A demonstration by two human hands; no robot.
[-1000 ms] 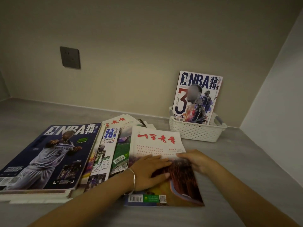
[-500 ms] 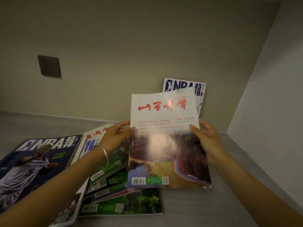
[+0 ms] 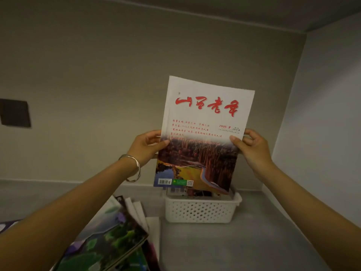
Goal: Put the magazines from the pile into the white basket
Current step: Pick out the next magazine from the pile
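Observation:
I hold a magazine with red calligraphy and a reddish forest picture (image 3: 203, 137) upright in the air, its lower edge just above the white perforated basket (image 3: 201, 211). My left hand (image 3: 145, 146) grips its left edge and my right hand (image 3: 251, 146) pinches its right edge. The held cover hides most of a magazine standing in the basket; only a dark strip shows at the rim. The pile of magazines (image 3: 109, 237) lies at the lower left, a green landscape cover on top, partly under my left forearm.
The grey counter (image 3: 224, 249) runs to a beige back wall and a pale side wall on the right, forming a corner behind the basket. A dark wall socket (image 3: 14, 112) sits at the left. A low ceiling panel hangs overhead.
Both hands have lifted the red-title magazine off the pile and carried it up and right, from flat on the counter to upright over the basket. My view has shifted right.

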